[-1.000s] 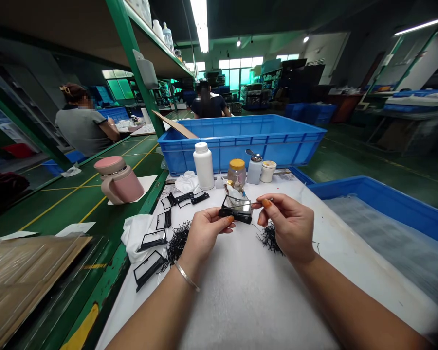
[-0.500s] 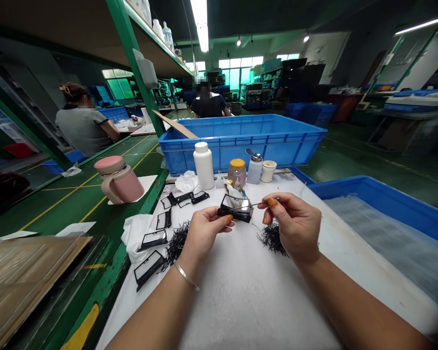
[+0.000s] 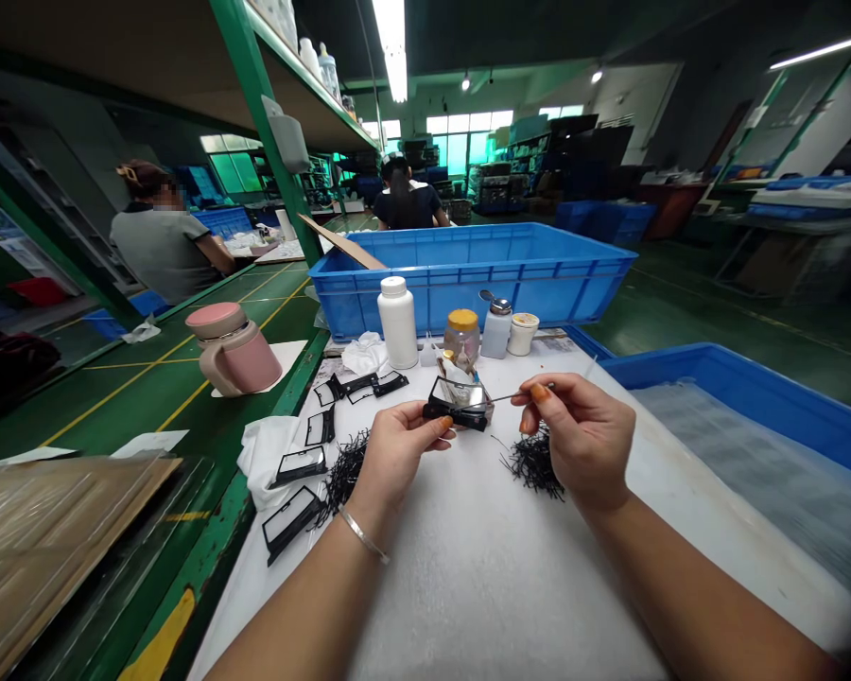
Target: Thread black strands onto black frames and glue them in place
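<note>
My left hand [image 3: 395,446] is closed on a small black frame with a clear window [image 3: 460,402], held a little above the white foam mat [image 3: 482,567]. My right hand [image 3: 582,437] pinches a thin metal pin [image 3: 514,395] whose tip points at the frame's right side. A heap of thin black strips [image 3: 533,463] lies under my right hand, and a second heap [image 3: 344,468] lies left of my left wrist.
More black frames [image 3: 299,465] lie on a white cloth at the mat's left edge. A white bottle [image 3: 397,323], a yellow-capped jar [image 3: 461,334] and small pots stand before a big blue crate [image 3: 468,270]. A pink mug [image 3: 233,350] is left, another blue bin [image 3: 744,397] right. Two people sit farther back.
My right hand has slid slightly to the right, drawing the pin away along the frame. The left hand and the frame have hardly moved.
</note>
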The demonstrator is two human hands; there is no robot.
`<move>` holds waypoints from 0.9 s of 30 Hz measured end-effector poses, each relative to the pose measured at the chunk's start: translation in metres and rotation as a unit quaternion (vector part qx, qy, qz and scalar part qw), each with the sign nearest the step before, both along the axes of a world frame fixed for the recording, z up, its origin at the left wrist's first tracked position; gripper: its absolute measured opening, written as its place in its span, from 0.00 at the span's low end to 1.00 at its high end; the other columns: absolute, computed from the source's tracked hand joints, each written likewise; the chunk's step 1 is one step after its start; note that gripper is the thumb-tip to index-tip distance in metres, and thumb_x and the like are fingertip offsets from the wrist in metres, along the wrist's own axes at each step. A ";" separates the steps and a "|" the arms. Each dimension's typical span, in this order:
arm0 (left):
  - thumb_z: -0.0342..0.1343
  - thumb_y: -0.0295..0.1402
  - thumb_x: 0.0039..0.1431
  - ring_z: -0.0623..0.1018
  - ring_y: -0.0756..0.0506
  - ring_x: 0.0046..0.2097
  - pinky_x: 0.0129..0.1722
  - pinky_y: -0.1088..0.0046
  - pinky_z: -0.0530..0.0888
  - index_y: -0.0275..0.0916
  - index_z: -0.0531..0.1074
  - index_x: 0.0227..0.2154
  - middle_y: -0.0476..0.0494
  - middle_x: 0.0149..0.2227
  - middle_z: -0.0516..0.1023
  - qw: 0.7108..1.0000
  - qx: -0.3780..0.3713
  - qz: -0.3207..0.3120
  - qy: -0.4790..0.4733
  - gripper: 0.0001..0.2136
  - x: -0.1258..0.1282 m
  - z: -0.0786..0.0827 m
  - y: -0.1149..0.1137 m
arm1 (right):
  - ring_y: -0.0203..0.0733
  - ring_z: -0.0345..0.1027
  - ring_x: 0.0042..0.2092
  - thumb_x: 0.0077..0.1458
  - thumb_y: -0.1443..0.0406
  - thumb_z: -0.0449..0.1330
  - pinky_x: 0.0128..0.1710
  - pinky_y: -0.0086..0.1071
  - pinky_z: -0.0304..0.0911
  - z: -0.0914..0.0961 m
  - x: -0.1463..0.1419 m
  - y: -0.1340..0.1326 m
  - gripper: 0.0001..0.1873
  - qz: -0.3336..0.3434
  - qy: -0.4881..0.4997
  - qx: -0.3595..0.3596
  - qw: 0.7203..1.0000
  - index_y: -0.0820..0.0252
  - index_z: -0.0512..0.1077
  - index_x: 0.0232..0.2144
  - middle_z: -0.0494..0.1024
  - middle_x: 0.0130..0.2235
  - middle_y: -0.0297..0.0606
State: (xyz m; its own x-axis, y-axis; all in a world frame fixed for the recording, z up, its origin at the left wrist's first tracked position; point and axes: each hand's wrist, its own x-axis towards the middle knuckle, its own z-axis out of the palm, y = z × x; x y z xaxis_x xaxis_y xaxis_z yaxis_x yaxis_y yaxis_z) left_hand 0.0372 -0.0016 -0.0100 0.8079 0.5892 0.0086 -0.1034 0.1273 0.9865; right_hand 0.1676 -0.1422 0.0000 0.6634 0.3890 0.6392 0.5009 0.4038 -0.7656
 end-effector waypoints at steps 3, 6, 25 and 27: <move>0.65 0.33 0.50 0.77 0.49 0.34 0.33 0.78 0.74 0.33 0.77 0.31 0.43 0.30 0.78 1.000 -0.003 0.003 -0.004 0.08 0.000 0.000 0.000 | 0.31 0.67 0.22 0.58 0.66 0.61 0.21 0.27 0.64 0.000 -0.001 0.000 0.04 0.001 0.000 -0.003 1.000 0.59 0.76 0.34 0.77 0.28 0.34; 0.65 0.33 0.50 0.77 0.49 0.33 0.33 0.78 0.74 0.33 0.78 0.31 0.43 0.30 0.79 1.000 -0.003 0.003 -0.011 0.08 0.000 0.000 0.001 | 0.31 0.67 0.22 0.58 0.66 0.61 0.21 0.27 0.64 -0.001 -0.001 0.001 0.04 0.000 0.002 0.003 1.000 0.60 0.76 0.34 0.77 0.28 0.34; 0.65 0.33 0.49 0.77 0.48 0.33 0.33 0.77 0.74 0.31 0.77 0.31 0.42 0.29 0.78 1.000 0.009 -0.008 0.013 0.10 0.002 -0.001 -0.003 | 0.30 0.68 0.23 0.59 0.67 0.59 0.23 0.26 0.66 -0.003 -0.006 0.002 0.05 0.052 -0.006 0.001 0.999 0.59 0.76 0.37 0.79 0.30 0.35; 0.64 0.33 0.49 0.77 0.48 0.34 0.33 0.76 0.74 0.31 0.77 0.31 0.42 0.29 0.78 1.000 0.009 -0.011 0.013 0.10 0.002 -0.002 -0.003 | 0.29 0.68 0.23 0.60 0.67 0.59 0.24 0.25 0.67 -0.003 -0.007 0.002 0.06 0.058 -0.010 -0.005 0.998 0.58 0.76 0.38 0.79 0.30 0.34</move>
